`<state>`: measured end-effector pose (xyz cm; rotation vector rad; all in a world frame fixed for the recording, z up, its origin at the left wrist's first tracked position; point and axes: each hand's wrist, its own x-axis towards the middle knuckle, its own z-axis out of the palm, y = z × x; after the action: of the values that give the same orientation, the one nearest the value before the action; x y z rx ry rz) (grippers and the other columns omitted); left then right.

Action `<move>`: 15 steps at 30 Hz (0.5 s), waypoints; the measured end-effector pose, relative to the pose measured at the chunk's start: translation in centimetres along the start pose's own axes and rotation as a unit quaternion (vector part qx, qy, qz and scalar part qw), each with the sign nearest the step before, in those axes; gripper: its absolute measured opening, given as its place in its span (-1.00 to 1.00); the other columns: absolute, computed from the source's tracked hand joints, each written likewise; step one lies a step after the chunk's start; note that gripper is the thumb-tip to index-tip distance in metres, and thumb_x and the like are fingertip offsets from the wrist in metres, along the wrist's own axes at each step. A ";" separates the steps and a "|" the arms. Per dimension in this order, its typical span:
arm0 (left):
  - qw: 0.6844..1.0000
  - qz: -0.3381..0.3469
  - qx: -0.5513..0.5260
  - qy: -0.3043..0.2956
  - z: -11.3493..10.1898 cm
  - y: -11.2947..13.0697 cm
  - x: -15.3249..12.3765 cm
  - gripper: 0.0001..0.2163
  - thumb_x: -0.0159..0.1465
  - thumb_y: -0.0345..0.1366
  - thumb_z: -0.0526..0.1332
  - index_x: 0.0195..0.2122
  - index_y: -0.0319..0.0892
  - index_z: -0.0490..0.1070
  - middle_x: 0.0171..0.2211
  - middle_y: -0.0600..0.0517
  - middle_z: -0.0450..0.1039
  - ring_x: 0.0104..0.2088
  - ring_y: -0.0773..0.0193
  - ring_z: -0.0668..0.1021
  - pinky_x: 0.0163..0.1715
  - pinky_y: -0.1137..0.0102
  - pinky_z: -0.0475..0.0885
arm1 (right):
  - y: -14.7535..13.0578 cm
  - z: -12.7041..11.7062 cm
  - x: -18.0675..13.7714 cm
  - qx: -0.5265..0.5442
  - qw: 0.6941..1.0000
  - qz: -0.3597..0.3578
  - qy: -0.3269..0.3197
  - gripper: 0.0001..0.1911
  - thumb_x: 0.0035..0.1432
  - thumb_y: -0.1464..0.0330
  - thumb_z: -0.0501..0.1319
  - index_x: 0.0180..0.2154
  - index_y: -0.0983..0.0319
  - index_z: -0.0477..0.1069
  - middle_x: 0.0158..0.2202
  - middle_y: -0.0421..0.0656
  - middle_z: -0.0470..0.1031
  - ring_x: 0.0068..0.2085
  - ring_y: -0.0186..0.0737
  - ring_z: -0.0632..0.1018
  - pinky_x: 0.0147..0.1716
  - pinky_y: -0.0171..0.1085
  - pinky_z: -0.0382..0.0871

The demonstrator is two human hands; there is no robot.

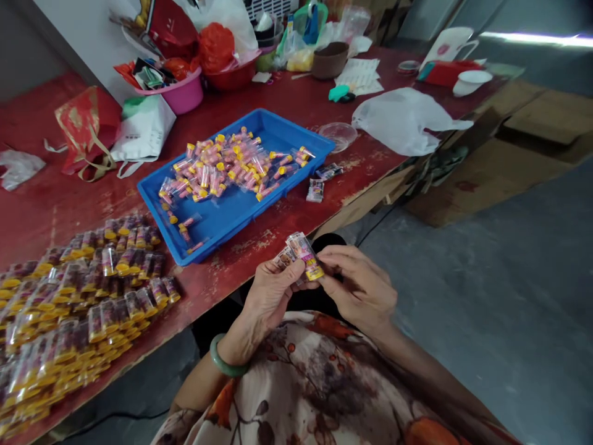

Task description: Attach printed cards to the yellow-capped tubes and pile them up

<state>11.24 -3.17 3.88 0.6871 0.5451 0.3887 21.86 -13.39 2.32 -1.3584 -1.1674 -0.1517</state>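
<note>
My left hand (pixel 273 287) is closed around a small clear tube (pixel 307 256) with a yellow cap and a printed label, held above my lap. Under its thumb lie small printed labels (pixel 283 258), partly covered by the tube. My right hand (pixel 359 284) is at the tube's right side, thumb and fingers drawn together in a pinch; what lies between the fingertips is hidden. Beyond my hands a blue tray (pixel 199 244) holds many loose tubes (pixel 215 170) with pink contents and yellow caps. Rows of similar labelled tubes (pixel 109 315) are stacked at left.
The red table (pixel 241 262) has its worn edge just ahead of me. Two small packets (pixel 315 190), a clear round lid (pixel 340 135) and a white plastic bag (pixel 401 120) lie right of the tray. Bags and a pink basin (pixel 183 96) stand behind; cardboard boxes (pixel 504 154) are at right.
</note>
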 end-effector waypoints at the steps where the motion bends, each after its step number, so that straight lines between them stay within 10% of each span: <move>1: 1.000 0.001 0.003 0.000 0.0 -0.1 -0.1 -0.78 0.00 -0.27 0.47 -0.35 -0.23 0.58 -0.39 -0.02 0.58 -0.39 0.25 0.58 -0.33 0.33 0.56 | -0.2 0.2 0.0 -0.002 1.000 -0.007 0.005 -0.65 0.08 0.60 0.25 -0.10 0.19 0.47 -0.20 -0.09 0.51 -0.22 -0.20 0.55 -0.32 -0.24 0.49; 15: 1.000 0.017 0.003 0.005 0.5 -0.8 -0.6 -0.80 0.03 -0.26 0.45 -0.33 -0.22 0.58 -0.38 0.00 0.56 -0.39 0.26 0.58 -0.36 0.36 0.56 | -1.1 0.7 0.3 -0.024 0.998 -0.045 0.046 -0.64 0.03 0.70 0.24 -0.19 0.22 0.52 -0.27 -0.11 0.52 -0.32 -0.27 0.55 -0.43 -0.33 0.47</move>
<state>11.14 -4.28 3.85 0.7017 0.5456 0.4234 20.80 -12.99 3.11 -1.3265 -1.1546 -0.3061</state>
